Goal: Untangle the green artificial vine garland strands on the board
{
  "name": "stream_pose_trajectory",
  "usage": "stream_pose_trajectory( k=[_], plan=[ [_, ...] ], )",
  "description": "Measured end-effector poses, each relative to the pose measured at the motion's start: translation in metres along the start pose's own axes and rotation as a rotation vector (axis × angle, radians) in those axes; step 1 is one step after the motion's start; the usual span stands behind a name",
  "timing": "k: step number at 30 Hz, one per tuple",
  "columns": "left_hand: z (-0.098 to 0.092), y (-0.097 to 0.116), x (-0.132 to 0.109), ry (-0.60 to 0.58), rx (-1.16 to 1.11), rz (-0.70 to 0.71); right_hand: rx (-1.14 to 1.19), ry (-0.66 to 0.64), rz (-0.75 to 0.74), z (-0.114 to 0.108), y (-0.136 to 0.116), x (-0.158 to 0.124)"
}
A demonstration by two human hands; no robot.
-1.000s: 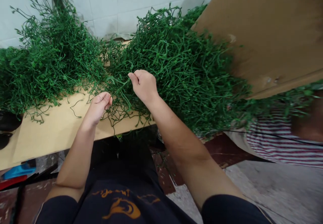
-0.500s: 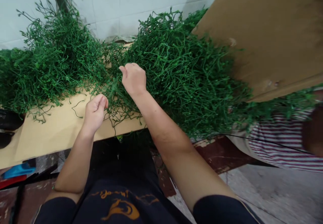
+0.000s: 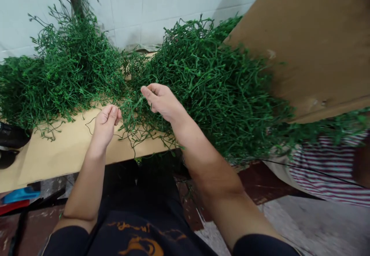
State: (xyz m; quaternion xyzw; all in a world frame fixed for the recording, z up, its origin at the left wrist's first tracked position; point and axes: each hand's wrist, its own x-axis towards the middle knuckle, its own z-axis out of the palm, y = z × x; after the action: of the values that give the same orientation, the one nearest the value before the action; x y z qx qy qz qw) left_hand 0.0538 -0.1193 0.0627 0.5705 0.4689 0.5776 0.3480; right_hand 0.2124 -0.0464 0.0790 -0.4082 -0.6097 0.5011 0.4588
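Observation:
My left hand (image 3: pixel 106 122) is closed in a pinch just above the cardboard sheet (image 3: pixel 54 154), thumb pressed to the curled fingers. What it holds, if anything, is too small to make out. To its right, my right hand (image 3: pixel 163 100) is half curled, with thumb and forefinger close together. Thin green strands show beside its fingertips, but whether they are gripped is unclear. Behind and right of it rises a big heap of green artificial plant stems (image 3: pixel 214 82). Loose stems (image 3: pixel 138 129) lie on the cardboard between and below my hands.
Another pile of green stems (image 3: pixel 72 63) stands at the left against the tiled wall (image 3: pixel 127 5). A large brown cardboard panel (image 3: pixel 312 48) leans in at the right. A person in a striped shirt (image 3: pixel 320 167) is at the right edge. Black objects (image 3: pixel 13 136) sit far left.
My right hand has moved slightly right and toward me, turning so its thumb and forefinger show. My left hand stays closed in nearly the same place. The view has shifted slightly.

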Motion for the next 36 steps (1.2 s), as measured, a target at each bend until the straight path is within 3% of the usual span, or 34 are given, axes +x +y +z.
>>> stream_pose_trajectory(
  k=[5, 9, 12, 14, 17, 21, 23, 27, 30, 33, 36],
  plan=[
    [-0.004, -0.017, 0.007, 0.057, 0.102, -0.065, 0.269, -0.006, 0.141, -0.009, 0.0, -0.006],
    [-0.005, -0.039, 0.021, 0.085, 0.449, -0.173, 0.381, 0.124, 0.12, -0.025, -0.007, -0.005],
    [0.001, -0.041, 0.025, 0.025, 0.715, -0.121, 0.403, 0.146, 0.135, -0.032, -0.008, -0.008],
    [0.01, -0.034, 0.025, 0.006, 0.738, -0.077, 0.403, 0.12, 0.147, -0.033, -0.007, -0.011],
    [0.026, -0.021, 0.025, -0.059, 0.53, -0.022, 0.402, 0.072, 0.138, -0.03, -0.005, -0.015],
    [0.046, -0.012, 0.026, -0.236, 0.159, -0.069, 0.414, 0.011, 0.128, -0.025, -0.004, -0.016],
    [0.05, -0.009, 0.025, -0.256, 0.073, -0.065, 0.418, 0.01, 0.137, -0.025, -0.003, -0.016],
    [0.049, -0.005, 0.023, -0.14, 0.003, -0.009, 0.399, 0.054, 0.152, -0.029, -0.001, -0.016],
    [0.047, -0.006, 0.024, 0.019, -0.023, -0.004, 0.322, 0.055, 0.117, -0.028, 0.001, -0.018],
    [0.049, -0.006, 0.032, 0.14, -0.116, -0.042, 0.18, 0.018, 0.009, -0.016, -0.001, -0.026],
    [0.044, -0.005, 0.047, 0.157, -0.262, -0.103, 0.087, -0.053, -0.106, 0.001, -0.007, -0.041]
  ],
)
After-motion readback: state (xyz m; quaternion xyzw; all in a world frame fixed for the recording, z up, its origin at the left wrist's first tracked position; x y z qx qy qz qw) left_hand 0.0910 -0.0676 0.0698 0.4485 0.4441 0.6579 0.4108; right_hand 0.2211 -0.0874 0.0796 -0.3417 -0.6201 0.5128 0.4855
